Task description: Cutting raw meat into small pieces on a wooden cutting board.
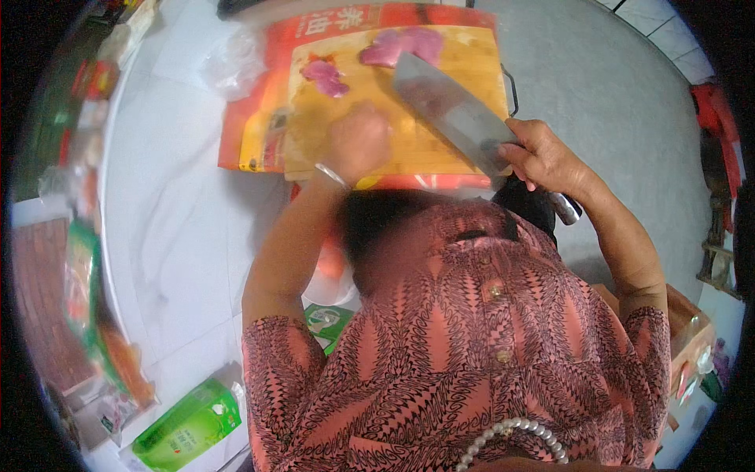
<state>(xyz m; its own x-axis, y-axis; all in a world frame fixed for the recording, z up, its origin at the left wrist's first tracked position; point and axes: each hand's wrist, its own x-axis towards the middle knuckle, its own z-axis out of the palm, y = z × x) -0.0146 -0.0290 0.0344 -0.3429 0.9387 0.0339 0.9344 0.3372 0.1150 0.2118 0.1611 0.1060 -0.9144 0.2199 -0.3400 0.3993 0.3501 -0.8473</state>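
My right hand (545, 154) grips the handle of a broad metal cleaver (448, 109), its blade slanting up and left over a wooden cutting board (413, 156). The blade's far corner reaches the edge of a large piece of raw meat (407, 46) at the board's far side. A smaller piece of raw meat (325, 77) lies on the board's left part. My left hand (361, 138), blurred and wearing a bracelet at the wrist, is over the board's near left part; whether it holds anything cannot be told.
Under the board is a red and yellow printed carton (242, 138). A clear plastic bag (236, 65) lies to its left. A green pouch (186, 428) is at the lower left, and a cardboard box (687, 312) stands at the right. A black metal handle (512, 88) sticks out at the board's right edge.
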